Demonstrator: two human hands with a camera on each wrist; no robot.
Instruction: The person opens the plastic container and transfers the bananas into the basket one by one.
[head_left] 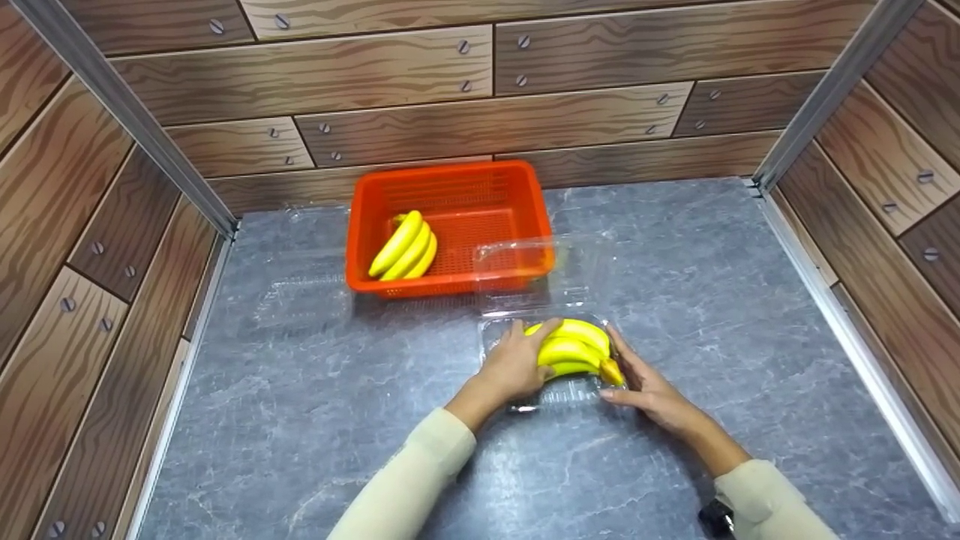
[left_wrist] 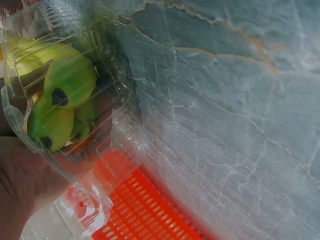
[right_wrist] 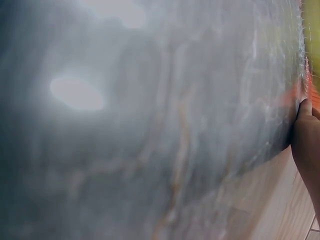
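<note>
A bunch of yellow bananas [head_left: 570, 350] lies in a clear plastic clamshell box [head_left: 562, 394] in the head view, its brown stem end to the right. My left hand [head_left: 514, 365] grips the bunch from the left, fingers over its far side and thumb on the near side. At the box's right side is my right hand [head_left: 646, 388], fingers fairly straight along the wall and thumb near the front corner beside the stem. The box's clear lid [head_left: 577, 289] stands open at the back. Through the plastic, the left wrist view shows dark-tipped green-yellow banana ends [left_wrist: 70, 82].
Behind the box stands an orange-red basket [head_left: 450, 285] with another banana bunch [head_left: 405, 247] in its left part; the lid overlaps its right front corner. Another clear plastic container [head_left: 304, 289] lies left of the basket. Wood-patterned walls [head_left: 390, 67] enclose the grey marbled table [head_left: 300, 427].
</note>
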